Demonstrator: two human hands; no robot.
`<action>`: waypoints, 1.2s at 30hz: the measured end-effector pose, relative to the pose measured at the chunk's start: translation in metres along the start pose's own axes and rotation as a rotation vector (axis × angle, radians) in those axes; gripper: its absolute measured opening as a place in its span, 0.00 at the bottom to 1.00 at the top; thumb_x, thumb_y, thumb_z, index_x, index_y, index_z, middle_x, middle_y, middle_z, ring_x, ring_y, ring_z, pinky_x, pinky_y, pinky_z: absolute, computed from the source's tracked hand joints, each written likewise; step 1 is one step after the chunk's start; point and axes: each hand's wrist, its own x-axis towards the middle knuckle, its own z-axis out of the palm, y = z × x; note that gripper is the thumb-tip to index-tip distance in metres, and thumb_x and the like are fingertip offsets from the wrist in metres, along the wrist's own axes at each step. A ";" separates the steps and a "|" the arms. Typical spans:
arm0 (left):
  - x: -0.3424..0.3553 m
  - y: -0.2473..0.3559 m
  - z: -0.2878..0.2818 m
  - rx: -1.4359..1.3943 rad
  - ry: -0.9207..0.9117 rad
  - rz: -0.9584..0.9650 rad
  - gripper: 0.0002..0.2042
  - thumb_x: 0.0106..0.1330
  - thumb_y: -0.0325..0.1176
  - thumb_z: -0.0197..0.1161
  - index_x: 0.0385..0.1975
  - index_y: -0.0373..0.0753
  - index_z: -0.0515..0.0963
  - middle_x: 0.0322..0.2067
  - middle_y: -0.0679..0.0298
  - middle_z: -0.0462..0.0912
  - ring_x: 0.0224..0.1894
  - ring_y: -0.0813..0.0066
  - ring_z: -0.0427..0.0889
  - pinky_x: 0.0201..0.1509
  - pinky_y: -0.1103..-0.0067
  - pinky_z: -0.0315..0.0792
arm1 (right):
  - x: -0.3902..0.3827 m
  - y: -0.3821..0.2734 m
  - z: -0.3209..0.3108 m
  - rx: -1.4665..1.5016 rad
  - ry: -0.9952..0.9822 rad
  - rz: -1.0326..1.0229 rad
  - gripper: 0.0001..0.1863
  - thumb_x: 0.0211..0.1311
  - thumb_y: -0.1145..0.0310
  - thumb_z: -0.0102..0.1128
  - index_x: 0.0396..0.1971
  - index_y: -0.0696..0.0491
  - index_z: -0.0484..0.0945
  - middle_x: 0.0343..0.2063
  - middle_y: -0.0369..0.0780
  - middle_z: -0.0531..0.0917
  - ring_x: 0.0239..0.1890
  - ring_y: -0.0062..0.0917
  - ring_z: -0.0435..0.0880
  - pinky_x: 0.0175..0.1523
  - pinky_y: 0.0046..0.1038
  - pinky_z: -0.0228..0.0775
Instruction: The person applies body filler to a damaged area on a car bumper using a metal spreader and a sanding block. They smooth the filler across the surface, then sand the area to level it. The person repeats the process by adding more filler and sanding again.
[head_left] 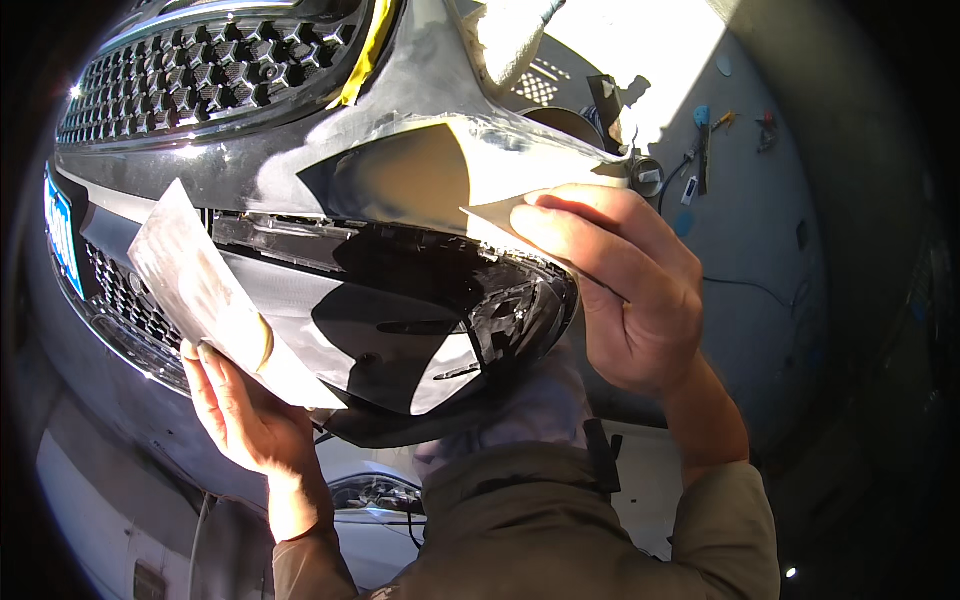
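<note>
Grey scraper in bent right fingers

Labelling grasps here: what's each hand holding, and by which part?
Left hand: pale flat plate, by its near long edge. Right hand: thin flat piece, by its right-hand portion; fingers hide the exact contact.

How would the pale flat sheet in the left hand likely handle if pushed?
Probably fairly stiff: the sheet extends past the left hand without visible sagging. Likely light too, as that hand alone seems to hold it, near one edge.
</note>
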 end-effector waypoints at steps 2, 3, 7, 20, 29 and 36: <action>-0.027 0.029 0.025 -0.622 -0.180 -0.497 0.17 0.79 0.29 0.59 0.63 0.31 0.75 0.54 0.56 0.85 0.55 0.69 0.85 0.63 0.74 0.79 | -0.008 -0.029 0.005 0.063 0.012 -0.131 0.21 0.67 0.77 0.67 0.57 0.43 0.87 0.56 0.43 0.84 0.56 0.33 0.88 0.64 0.50 0.81; -0.036 0.041 0.034 -0.786 -0.263 -0.717 0.15 0.82 0.29 0.55 0.64 0.32 0.74 0.53 0.58 0.85 0.54 0.72 0.85 0.62 0.75 0.78 | -0.013 -0.041 0.012 0.094 -0.012 -0.253 0.20 0.68 0.72 0.66 0.59 0.43 0.87 0.56 0.40 0.83 0.58 0.31 0.85 0.67 0.53 0.79; -0.046 0.063 0.045 -0.990 -0.409 -0.739 0.15 0.85 0.32 0.52 0.65 0.33 0.72 0.53 0.57 0.86 0.53 0.73 0.86 0.60 0.75 0.80 | -0.027 -0.047 0.028 0.060 -0.092 -0.407 0.20 0.71 0.65 0.63 0.61 0.43 0.86 0.58 0.36 0.81 0.63 0.28 0.81 0.72 0.61 0.72; -0.061 -0.002 -0.014 -1.063 -0.194 -0.611 0.18 0.84 0.27 0.52 0.69 0.31 0.71 0.57 0.54 0.86 0.45 0.77 0.87 0.49 0.80 0.82 | 0.030 0.017 0.112 -0.391 0.041 -0.128 0.23 0.62 0.68 0.61 0.57 0.47 0.89 0.53 0.42 0.82 0.57 0.37 0.83 0.69 0.46 0.71; -0.070 -0.010 -0.010 -0.921 0.000 -0.813 0.25 0.81 0.36 0.52 0.73 0.32 0.69 0.34 0.65 0.77 0.32 0.78 0.75 0.36 0.83 0.69 | 0.022 0.033 0.052 -0.293 0.099 0.028 0.24 0.54 0.81 0.64 0.52 0.54 0.89 0.49 0.45 0.86 0.52 0.40 0.87 0.57 0.37 0.82; -0.074 0.010 0.006 -0.858 0.109 -0.883 0.24 0.83 0.33 0.50 0.74 0.30 0.68 0.49 0.58 0.83 0.43 0.76 0.81 0.49 0.82 0.75 | 0.018 0.050 0.093 -0.284 0.147 0.042 0.32 0.50 0.86 0.59 0.56 0.48 0.89 0.54 0.43 0.84 0.56 0.41 0.85 0.63 0.37 0.81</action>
